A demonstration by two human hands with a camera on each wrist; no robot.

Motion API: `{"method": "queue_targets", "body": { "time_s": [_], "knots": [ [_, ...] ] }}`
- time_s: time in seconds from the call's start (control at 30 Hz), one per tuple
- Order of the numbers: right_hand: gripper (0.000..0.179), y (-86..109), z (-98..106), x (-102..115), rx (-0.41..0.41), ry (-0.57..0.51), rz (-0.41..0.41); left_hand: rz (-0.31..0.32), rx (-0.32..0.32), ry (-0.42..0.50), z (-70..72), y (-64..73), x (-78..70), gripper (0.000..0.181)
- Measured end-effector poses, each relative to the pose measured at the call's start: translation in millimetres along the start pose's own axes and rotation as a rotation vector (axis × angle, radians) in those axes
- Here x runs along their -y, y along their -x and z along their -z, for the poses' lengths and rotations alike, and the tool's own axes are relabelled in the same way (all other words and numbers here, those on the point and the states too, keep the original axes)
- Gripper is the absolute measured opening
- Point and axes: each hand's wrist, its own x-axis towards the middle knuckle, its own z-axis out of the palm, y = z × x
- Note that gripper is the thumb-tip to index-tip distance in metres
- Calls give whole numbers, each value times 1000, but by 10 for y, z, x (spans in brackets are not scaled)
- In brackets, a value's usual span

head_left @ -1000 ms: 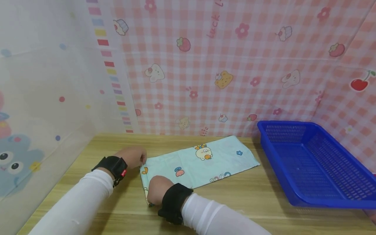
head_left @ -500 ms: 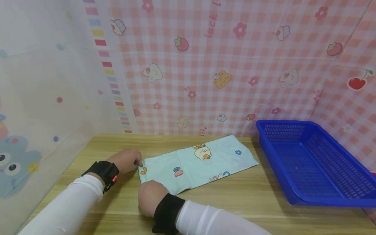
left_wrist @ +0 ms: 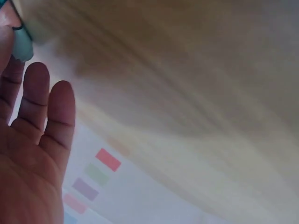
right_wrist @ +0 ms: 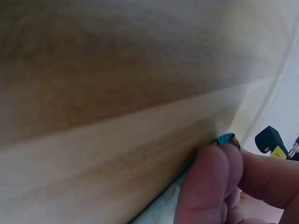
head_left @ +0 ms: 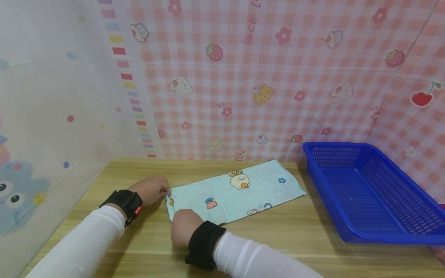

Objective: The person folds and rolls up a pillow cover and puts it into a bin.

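A pale mint cloth [head_left: 257,193] with cartoon prints lies folded into a long strip, slanting up to the right across the table. My left hand [head_left: 150,190] pinches the far corner of its left end between thumb and forefinger. In the left wrist view a bit of cloth [left_wrist: 22,44] shows at the thumb, while the other fingers of the left hand [left_wrist: 35,149] are stretched out. My right hand [head_left: 185,227] grips the near corner of the same end and covers it. A teal and orange tip of cloth pokes out above the right fingertips [right_wrist: 210,172] in the right wrist view.
A blue plastic basket [head_left: 318,173] with slotted sides stands right of the cloth. Beneath everything is a wood-grain table [head_left: 278,239]. A pink checked backdrop [head_left: 201,104] closes the back and right, and a pale printed sheet [head_left: 52,127] hangs at the left.
My right hand moved toward me and left, then back up and right with the corner. The cloth's left edge is now turned up slightly. The left hand shifted a little right since half a second ago.
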Motion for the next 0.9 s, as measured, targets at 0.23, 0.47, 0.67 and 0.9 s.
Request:
{"method": "queue_targets", "body": {
  "time_s": [0.23,0.47,0.67,0.9],
  "knots": [
    [30,20,95,-63,58,-200,-130,82,116,4,71,-147,-116,22],
    [35,48,135,-128,89,-321,-176,126,89,-52,45,-240,-179,21],
    [37,35,125,-148,81,-241,-160,56,32,-33,45,-168,-142,24],
    [33,65,17,-33,-33,-33,-58,-8,38,18,39,-59,-60,24]
  ]
}}
